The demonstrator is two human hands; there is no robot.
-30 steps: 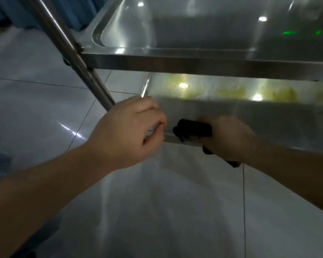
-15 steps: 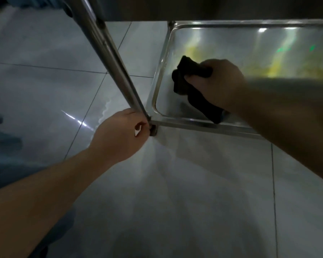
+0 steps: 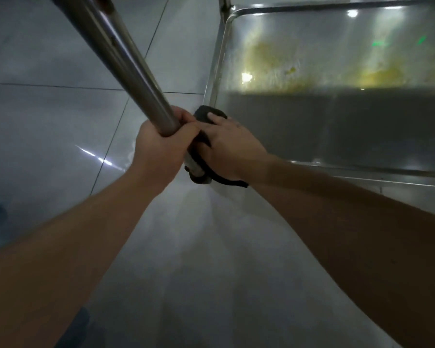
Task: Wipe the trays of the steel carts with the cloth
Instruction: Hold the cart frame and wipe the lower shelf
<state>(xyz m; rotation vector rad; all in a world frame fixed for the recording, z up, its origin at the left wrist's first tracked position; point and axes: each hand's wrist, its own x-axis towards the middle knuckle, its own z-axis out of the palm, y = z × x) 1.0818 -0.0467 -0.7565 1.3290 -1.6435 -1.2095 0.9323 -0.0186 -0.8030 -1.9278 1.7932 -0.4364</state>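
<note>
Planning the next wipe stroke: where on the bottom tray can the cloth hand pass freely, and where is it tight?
Free: the tray floor from the left rim rightward, through the yellow residue. Crowded: the near-left corner, where the left hand grips the cart leg and the right hand presses the cloth.

Left hand grips the cart post; right hand presses the cloth (dark) at the tray corner.

left hand curled gripping, right hand fingers flat
</note>
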